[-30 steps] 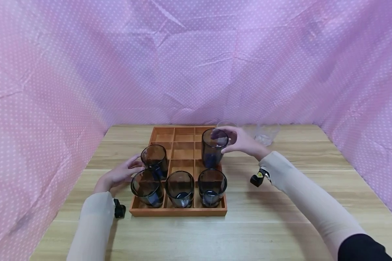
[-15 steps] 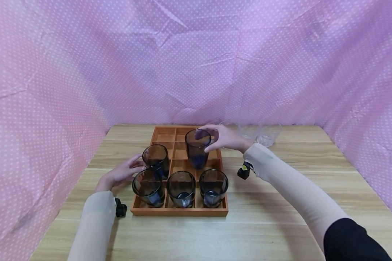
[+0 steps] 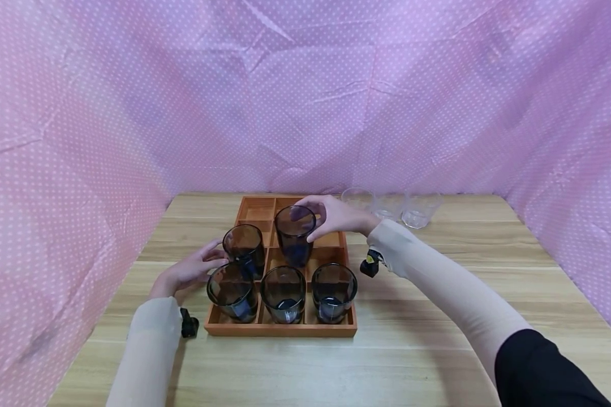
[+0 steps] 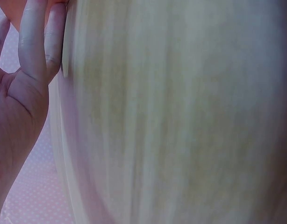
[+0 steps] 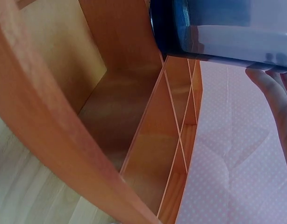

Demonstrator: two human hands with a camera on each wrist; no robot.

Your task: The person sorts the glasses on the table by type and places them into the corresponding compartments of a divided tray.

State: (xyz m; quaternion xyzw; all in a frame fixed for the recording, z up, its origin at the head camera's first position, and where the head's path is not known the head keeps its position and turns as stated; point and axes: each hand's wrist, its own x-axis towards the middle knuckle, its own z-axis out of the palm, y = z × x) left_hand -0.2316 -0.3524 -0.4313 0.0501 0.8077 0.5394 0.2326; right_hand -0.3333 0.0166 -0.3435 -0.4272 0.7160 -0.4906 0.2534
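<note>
My right hand (image 3: 338, 216) grips a dark tinted glass (image 3: 294, 240) near its rim. The glass is upright over the middle column of a wooden compartment tray (image 3: 280, 330). In the right wrist view its base (image 5: 171, 28) is close to the tray's dividers (image 5: 169, 95). My left hand (image 3: 190, 270) rests at the tray's left side with its fingers extended, beside another dark glass (image 3: 243, 249) in the left column. In the left wrist view those fingers (image 4: 32, 42) lie against the tray's wall. Three more dark glasses stand in the front row, the middle one (image 3: 283, 297) among them.
Several clear glasses, one of them (image 3: 420, 210) farthest right, stand on the wooden table (image 3: 438, 350) behind the tray's right side. A pink dotted cloth (image 3: 305, 102) hangs at the back and both sides.
My right hand has carried the dark glass leftward, from the tray's right column to over its middle column. The left hand has stayed in place.
</note>
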